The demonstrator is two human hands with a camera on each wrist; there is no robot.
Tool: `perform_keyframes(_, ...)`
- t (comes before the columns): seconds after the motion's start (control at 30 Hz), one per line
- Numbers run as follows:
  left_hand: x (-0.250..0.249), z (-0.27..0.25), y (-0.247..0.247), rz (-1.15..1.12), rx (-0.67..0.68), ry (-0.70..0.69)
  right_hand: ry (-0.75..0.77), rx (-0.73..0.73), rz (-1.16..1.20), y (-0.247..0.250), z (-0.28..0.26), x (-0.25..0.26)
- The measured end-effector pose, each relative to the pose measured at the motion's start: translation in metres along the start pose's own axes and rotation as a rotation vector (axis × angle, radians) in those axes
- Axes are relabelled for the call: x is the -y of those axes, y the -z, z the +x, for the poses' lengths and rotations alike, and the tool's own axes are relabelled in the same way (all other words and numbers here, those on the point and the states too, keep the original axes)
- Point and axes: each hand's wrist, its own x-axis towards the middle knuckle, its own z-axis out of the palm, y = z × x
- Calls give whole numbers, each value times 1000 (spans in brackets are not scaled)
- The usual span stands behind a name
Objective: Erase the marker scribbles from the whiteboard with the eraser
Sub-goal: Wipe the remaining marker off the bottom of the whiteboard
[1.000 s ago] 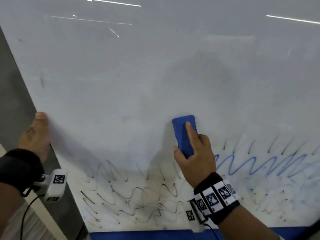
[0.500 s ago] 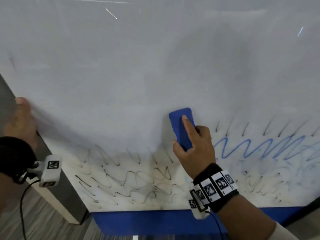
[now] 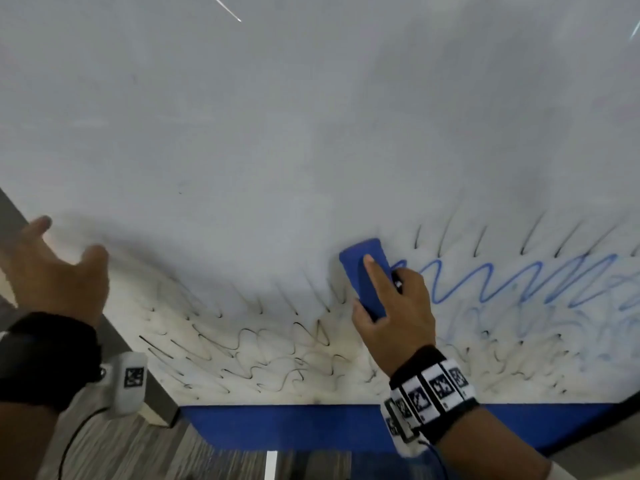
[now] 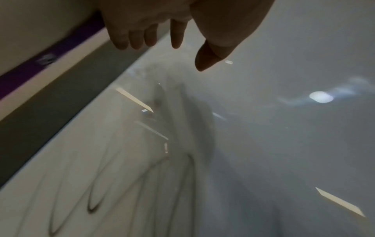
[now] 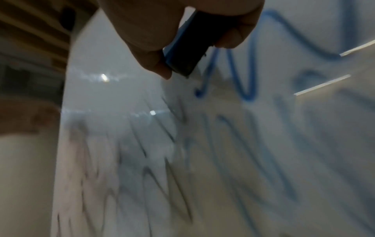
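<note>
The right hand grips the blue eraser, index finger laid straight along its back, thumb on its left edge and the other fingers curled round its right edge. The eraser is pressed flat against the whiteboard; its long axis runs nearly up the board, the top end tilted slightly left, the lower end buried in the palm. In the right wrist view the eraser shows its dark underside between thumb and fingers.

The left hand holds nothing: fingers straight and slightly spread, thumb apart, at the whiteboard's left edge, well left of the eraser. Whether it touches the board cannot be told.

Just right of the eraser starts a blue zigzag scribble, its first stroke touching the eraser's side. Below the eraser and toward the left hand lie thin black scribbles above the whiteboard's bottom edge. Beneath that edge runs a blue strip.
</note>
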Motion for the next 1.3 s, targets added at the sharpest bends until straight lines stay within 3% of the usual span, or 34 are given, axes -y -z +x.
perform_keyframes(0.03,-28,-16,-6,54,-44,-58,-18,47,-17,-3,-19,-15)
perform_keyframes(0.07,-57,-45,-4,112,-28,-275,-42,98,-35,-4,-35,-27)
perform_keyframes(0.1,-85,-76,-2,68,23,-474,-56,132,-47,-4,-43,-36)
perform_keyframes(0.17,-127,-121,-9,34,198,-719,-10,99,-45,1,-31,-36)
perform_keyframes(0.27,-160,-148,-34,210,353,-883,98,-65,15,16,25,-4)
perform_keyframes(0.37,-193,-161,-49,261,315,-973,129,-156,70,28,58,7)
perform_keyframes(0.57,-205,-166,-64,350,308,-946,71,18,-91,18,-32,-68)
perform_keyframes(0.63,-207,-169,-66,376,317,-919,79,0,-97,20,-26,-66)
perform_keyframes(0.83,-215,-176,-69,402,302,-861,159,-162,31,40,60,-21)
perform_keyframes(1.07,-213,-180,-70,392,312,-840,45,51,-68,36,-31,-97)
perform_keyframes(1.23,-218,-183,-72,395,333,-796,75,-197,73,61,52,-46)
perform_keyframes(1.3,-221,-185,-72,391,341,-783,94,-225,85,67,65,-47)
